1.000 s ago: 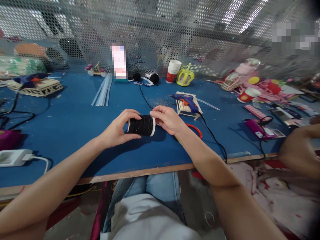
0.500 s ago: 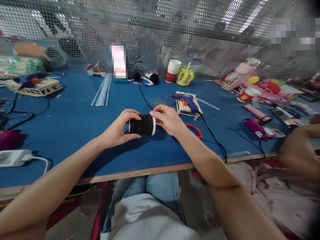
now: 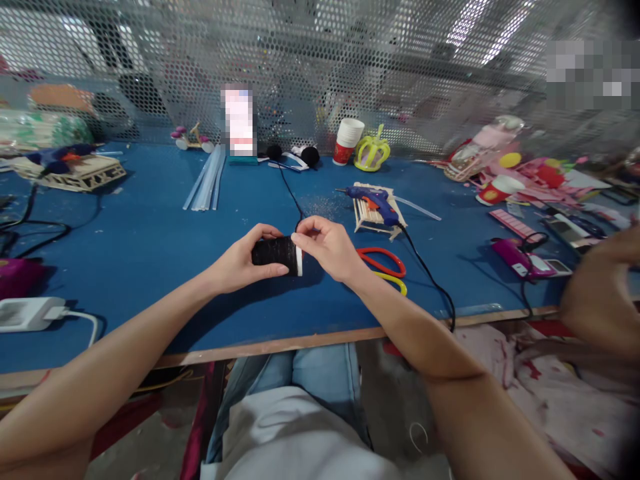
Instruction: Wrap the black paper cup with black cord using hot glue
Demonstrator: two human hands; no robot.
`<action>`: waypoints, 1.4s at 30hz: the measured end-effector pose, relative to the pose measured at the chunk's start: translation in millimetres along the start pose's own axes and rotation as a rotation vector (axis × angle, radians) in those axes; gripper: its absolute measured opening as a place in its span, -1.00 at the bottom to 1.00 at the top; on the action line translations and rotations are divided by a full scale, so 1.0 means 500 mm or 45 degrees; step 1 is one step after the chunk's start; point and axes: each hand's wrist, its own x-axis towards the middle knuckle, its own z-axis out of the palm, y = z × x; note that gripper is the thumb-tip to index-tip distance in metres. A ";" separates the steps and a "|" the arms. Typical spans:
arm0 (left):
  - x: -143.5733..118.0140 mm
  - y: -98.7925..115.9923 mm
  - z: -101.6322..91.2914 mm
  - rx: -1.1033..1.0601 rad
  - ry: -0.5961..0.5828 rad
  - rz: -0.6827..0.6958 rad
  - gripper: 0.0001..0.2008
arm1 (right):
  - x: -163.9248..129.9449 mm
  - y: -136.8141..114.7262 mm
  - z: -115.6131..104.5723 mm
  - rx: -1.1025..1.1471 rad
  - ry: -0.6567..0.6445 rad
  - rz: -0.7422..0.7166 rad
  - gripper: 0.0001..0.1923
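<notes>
Spool (image 3: 274, 253): black, white-rimmed, lying sideways just above the blue surface (image 3: 150, 247). Left hand (image 3: 240, 263): fingers clasped around its body. Right hand (image 3: 327, 245): fingers pinching its right rim. Scissors (image 3: 383, 261), glue gun (image 3: 373, 199): beside right hand.

Counted from the blue tabletop (image 3: 150, 253): one black-wound spool with white end rims (image 3: 276, 254) above its middle, held between two hands, the left hand (image 3: 243, 261) and the right hand (image 3: 327, 247). Right of the spool lies one blue glue gun (image 3: 376, 199) on one rack of pale wooden sticks (image 3: 367, 215). One red-and-white stack of paper cups (image 3: 347, 141) and one yellow-green plastic crown (image 3: 371, 153) stand at the back. One white power adapter (image 3: 30, 313) sits at the left edge.
</notes>
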 end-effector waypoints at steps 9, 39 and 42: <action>0.000 0.001 -0.005 0.034 -0.025 0.029 -0.47 | 0.003 0.001 -0.015 0.004 -0.039 0.007 -0.80; 0.004 0.023 0.019 0.202 0.156 -0.116 -0.52 | 0.000 0.022 0.024 -0.166 0.158 -0.091 -0.87; 0.004 0.023 0.020 0.206 0.155 -0.158 -0.54 | 0.000 0.022 0.025 -0.157 0.149 -0.122 -0.86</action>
